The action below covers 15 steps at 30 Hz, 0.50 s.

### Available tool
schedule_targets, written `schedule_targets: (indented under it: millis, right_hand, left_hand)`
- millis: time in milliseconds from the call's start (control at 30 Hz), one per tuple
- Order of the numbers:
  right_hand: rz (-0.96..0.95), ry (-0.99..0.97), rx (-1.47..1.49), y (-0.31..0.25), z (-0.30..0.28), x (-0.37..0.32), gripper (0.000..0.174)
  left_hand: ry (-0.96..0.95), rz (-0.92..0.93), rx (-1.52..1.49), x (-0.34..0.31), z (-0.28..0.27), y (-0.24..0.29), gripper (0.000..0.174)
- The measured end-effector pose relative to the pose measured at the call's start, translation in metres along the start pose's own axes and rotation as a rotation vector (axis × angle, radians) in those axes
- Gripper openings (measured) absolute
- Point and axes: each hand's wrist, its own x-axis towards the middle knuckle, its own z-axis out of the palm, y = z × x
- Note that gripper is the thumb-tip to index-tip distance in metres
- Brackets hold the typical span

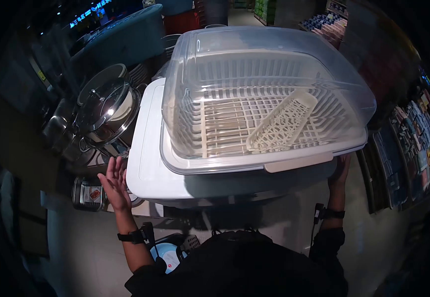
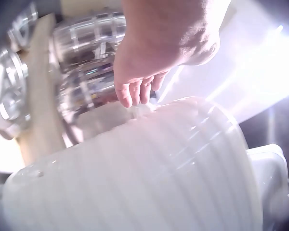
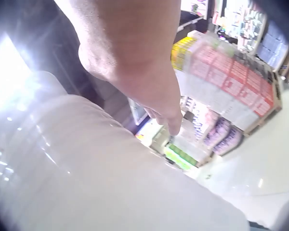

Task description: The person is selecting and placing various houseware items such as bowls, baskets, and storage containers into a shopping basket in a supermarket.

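A cream dish rack [image 1: 225, 119] under a clear domed cover [image 1: 264, 39] sits on a large white lidded bin [image 1: 145, 168]. Beside the bin's left edge, my left hand [image 1: 116, 185] is raised with fingers extended, holding nothing. The left wrist view has that hand [image 2: 144, 62] over the ribbed pale side [image 2: 135, 178]; contact is unclear. At the right end, my right hand [image 1: 341, 171] is partly hidden below the rack's corner. In the right wrist view the right hand [image 3: 149, 91] has its fingers beyond the pale side [image 3: 96, 168], their tips partly hidden.
Steel pots with glass lids [image 1: 108, 106] and a metal tray [image 1: 87, 194] stand on the left. Shelves of folded goods [image 1: 413, 143] line the right. A blue round item [image 1: 168, 255] is low beside my body. Stacked red-and-white boxes [image 3: 226, 77] appear in the right wrist view.
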Motion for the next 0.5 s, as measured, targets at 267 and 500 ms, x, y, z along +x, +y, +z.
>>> schedule_targets:
  millis: [267,500]
  right_hand:
    - [-0.108,-0.251,-0.275,-0.013,0.011,0.024,0.062]
    - [-0.073,-0.328,-0.224,0.015,-0.023,0.046,0.059]
  left_hand:
    - [-0.245,0.032,-0.03,-0.026,0.17,0.031,0.075]
    - [-0.279,-0.081,-0.129,-0.034,0.177,-0.027,0.052]
